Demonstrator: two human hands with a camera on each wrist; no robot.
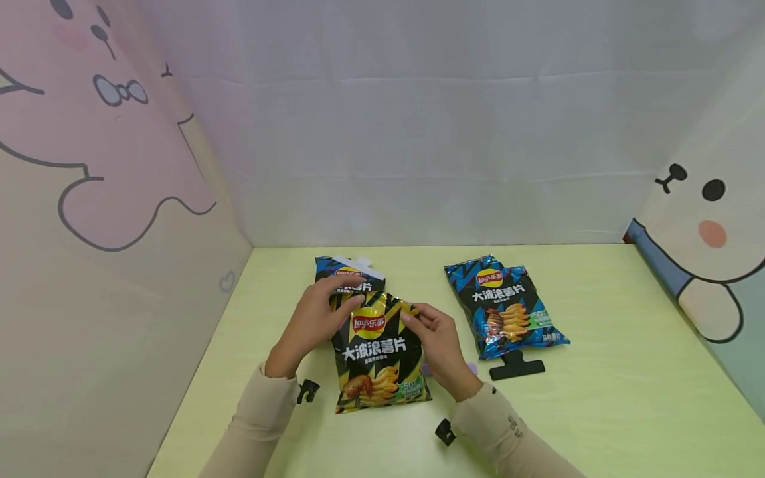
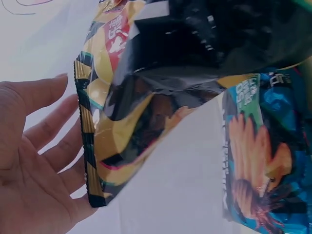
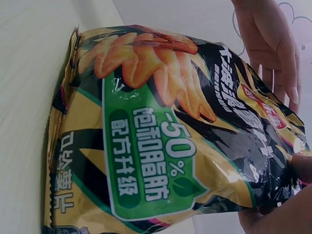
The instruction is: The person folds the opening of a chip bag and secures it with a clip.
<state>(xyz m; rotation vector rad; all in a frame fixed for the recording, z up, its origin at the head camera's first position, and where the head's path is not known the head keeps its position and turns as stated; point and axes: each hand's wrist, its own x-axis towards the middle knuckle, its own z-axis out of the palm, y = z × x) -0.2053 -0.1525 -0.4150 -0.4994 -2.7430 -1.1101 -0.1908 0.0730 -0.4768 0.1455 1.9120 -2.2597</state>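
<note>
Pale backdrop (image 1: 418, 133) at the back, a pink cartoon (image 1: 66, 119) around 10 o'clock, a white cartoon (image 1: 693, 206) near 3, and a light yellow-green desk (image 1: 609, 352) below. Main thing in play is the black bag (image 1: 379, 355) of Lay's, roughly 6 o'clock in the head view, between the person's hands. Can't tell if its bottom edge is resting on the desk

Right hand (image 1: 440, 342) has the bag's upper right corner pinched, thumb on the front. Left hand (image 1: 319, 318) is spread wide at the upper left, thumb and fingers well apart, right by the top seam but not clamped on it as far as the left wrist view shows

Going clockwise from the black bag: a blue bag (image 1: 330, 268) lies just short of 12, partly behind the left hand, with a white clip (image 1: 357, 267) across its top. Another blue bag (image 1: 505, 312) is between 2 and 3, no clip visible on it, and a black clip (image 1: 517, 366) lies by its bottom edge. A purple clip, I think (image 1: 473, 368), pokes out at 3, mostly behind the right hand

So my read is one bag's clipped, the black one's being lined up, and two bags are left to do
</note>
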